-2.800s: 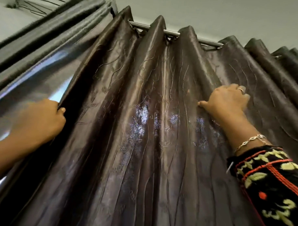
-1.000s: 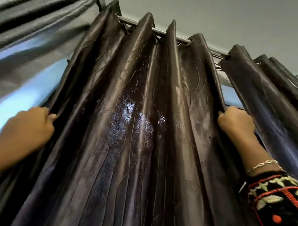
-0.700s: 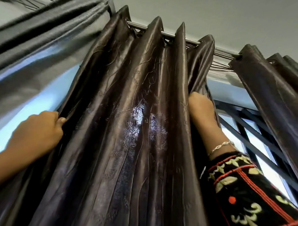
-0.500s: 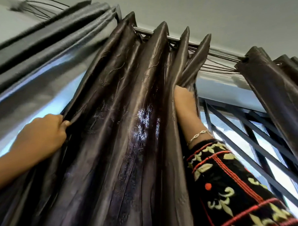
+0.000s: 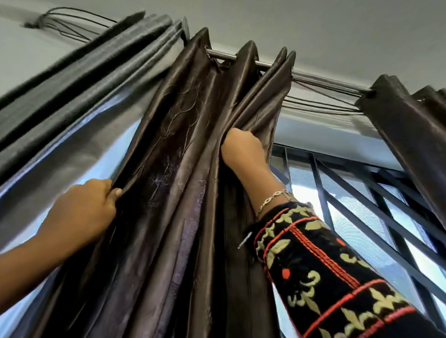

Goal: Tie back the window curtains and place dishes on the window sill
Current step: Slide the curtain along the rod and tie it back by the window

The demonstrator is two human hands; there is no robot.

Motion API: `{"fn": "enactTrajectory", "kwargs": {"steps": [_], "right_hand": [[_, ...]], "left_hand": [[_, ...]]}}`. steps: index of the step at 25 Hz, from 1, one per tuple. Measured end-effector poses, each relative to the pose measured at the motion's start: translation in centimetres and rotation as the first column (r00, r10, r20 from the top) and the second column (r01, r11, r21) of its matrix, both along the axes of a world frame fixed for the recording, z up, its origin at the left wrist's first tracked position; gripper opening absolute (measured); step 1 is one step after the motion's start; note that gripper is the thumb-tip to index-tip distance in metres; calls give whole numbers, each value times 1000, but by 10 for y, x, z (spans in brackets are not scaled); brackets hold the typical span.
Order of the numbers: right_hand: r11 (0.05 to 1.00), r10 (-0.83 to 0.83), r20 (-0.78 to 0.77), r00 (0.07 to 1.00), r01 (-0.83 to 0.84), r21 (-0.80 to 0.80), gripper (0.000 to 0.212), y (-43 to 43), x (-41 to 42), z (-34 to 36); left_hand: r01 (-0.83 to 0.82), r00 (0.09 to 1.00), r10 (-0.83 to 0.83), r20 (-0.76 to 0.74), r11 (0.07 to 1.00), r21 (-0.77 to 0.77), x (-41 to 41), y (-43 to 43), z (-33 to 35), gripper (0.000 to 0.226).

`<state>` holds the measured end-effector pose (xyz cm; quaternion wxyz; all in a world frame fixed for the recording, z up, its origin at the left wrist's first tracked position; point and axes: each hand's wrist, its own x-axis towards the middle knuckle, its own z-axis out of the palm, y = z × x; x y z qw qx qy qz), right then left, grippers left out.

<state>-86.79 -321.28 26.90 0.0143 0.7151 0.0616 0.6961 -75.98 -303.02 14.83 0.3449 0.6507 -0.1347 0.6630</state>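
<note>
A dark brown satin curtain (image 5: pixel 182 147) hangs in bunched folds from a metal rod (image 5: pixel 321 80) overhead. My left hand (image 5: pixel 89 209) grips the curtain's left edge, fingers curled round the fabric. Higher up, my right hand (image 5: pixel 243 149) clutches the curtain's right edge, with the folds gathered against it. A second brown curtain panel (image 5: pixel 415 140) hangs at the far right of the rod. No dishes and no window sill are in view.
A grey curtain (image 5: pixel 75 87) slants across the upper left. Between the two brown panels the window (image 5: pixel 361 237) shows, crossed by dark diagonal metal bars. Thin dark cords (image 5: pixel 320 106) sag under the rod. The pale ceiling (image 5: pixel 297 24) is above.
My right hand has pulled the curtain's right edge leftward, bunching the folds toward my left hand. The barred window has come into view on the right. My left hand kept its grip.
</note>
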Motion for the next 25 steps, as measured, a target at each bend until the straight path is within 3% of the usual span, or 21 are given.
{"fn": "enactTrajectory", "kwargs": {"steps": [5,10,16,25], "right_hand": [[982,-157,-16,987,158,104,27,-70,-18,-25],[958,-237,-178,955,260,122,15,-125,-34,-52],[951,-225,-281,933,273,145,31,-172,-47,-82],[934,-224,-323,920,296,197,13,-256,-66,-103]], "left_hand": [[-33,999,33,27,999,4,-24,-24,-7,20],[-94,995,98,-11,980,175,-52,-91,10,17],[-156,978,196,-74,917,368,-75,-196,38,24],[161,982,-187,-2,845,509,-164,-323,47,22]]}}
